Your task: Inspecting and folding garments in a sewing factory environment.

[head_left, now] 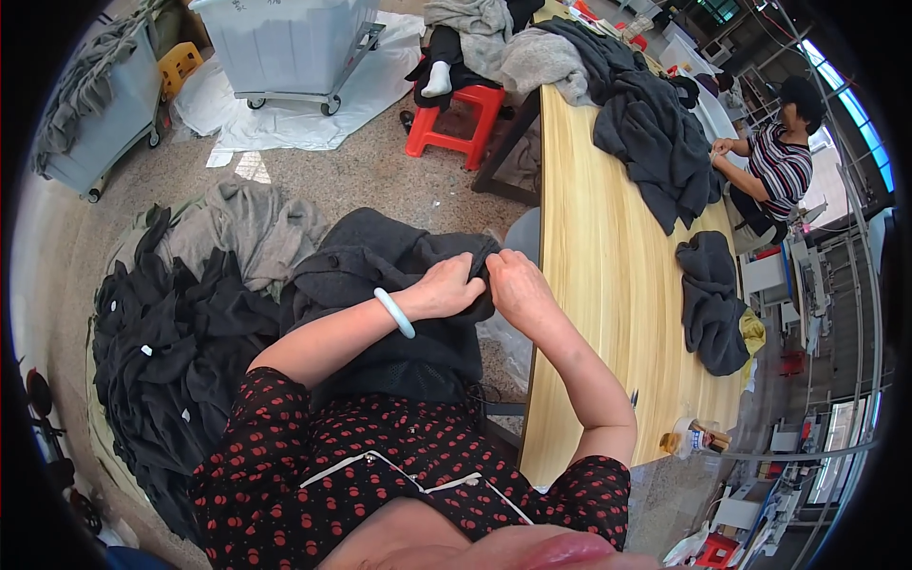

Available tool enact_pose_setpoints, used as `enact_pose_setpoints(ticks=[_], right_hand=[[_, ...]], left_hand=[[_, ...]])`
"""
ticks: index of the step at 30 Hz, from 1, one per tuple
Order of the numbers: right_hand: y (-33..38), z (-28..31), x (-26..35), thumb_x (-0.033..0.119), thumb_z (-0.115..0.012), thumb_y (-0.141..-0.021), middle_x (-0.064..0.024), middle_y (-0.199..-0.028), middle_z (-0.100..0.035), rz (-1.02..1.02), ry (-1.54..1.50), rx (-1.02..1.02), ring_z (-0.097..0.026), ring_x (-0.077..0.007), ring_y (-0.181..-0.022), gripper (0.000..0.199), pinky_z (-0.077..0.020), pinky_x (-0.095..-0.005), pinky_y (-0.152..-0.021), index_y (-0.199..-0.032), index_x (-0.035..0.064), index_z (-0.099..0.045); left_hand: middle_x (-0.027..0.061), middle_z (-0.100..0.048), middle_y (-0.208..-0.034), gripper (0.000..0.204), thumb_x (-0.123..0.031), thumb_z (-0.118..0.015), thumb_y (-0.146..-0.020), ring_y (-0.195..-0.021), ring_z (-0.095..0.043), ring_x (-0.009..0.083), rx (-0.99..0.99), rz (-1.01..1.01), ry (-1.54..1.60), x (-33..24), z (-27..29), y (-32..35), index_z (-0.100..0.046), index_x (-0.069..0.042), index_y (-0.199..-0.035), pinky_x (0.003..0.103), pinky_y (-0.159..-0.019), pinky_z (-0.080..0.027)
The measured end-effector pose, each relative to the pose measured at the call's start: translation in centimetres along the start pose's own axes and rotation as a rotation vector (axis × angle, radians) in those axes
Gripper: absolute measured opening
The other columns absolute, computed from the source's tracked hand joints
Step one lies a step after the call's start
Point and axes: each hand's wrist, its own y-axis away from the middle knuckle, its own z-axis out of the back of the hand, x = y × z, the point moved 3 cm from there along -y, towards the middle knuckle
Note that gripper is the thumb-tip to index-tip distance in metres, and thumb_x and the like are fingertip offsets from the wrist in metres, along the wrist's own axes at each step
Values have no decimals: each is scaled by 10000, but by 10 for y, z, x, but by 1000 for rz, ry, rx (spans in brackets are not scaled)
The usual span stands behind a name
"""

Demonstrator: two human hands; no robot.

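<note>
Left hand [451, 287] and right hand [516, 285] both pinching dark grey garment [380, 275] on lap, beside wooden bench [598, 285].

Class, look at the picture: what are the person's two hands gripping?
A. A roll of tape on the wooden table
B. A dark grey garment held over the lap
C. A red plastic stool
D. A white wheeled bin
B: the left hand and right hand both pinch the dark grey garment beside the wooden table.
</note>
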Motion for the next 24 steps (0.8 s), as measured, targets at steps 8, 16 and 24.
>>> enact_pose_setpoints(ticks=[8,16,24], right_hand=[[-3,1,-3,14,-489,-712,-198,-754,-539,-5,-106,69,-535,-361,-790,51,-440,-434,-712,-723,-33,-506],[2,4,-12,35,-507,-693,-197,-753,-564,-75,-87,144,-560,-349,-759,77,-459,-418,-701,-700,-29,-548],[13,-8,-6,49,-517,-696,-208,-783,-588,-99,-130,189,-583,-341,-768,111,-473,-410,-713,-724,-33,-586]], left_hand=[[247,-529,-928,665,-412,-666,-630,-925,-524,289,190,-51,176,7,-2,2,-441,138,-929,335,-817,-407],[269,-513,-955,650,-426,-708,-587,-931,-529,357,19,-14,118,-6,-23,1,-435,92,-869,387,-797,-427],[237,-559,-927,365,-212,-639,-717,-916,-540,371,-154,3,203,16,-38,11,-470,39,-922,400,-766,-431]])
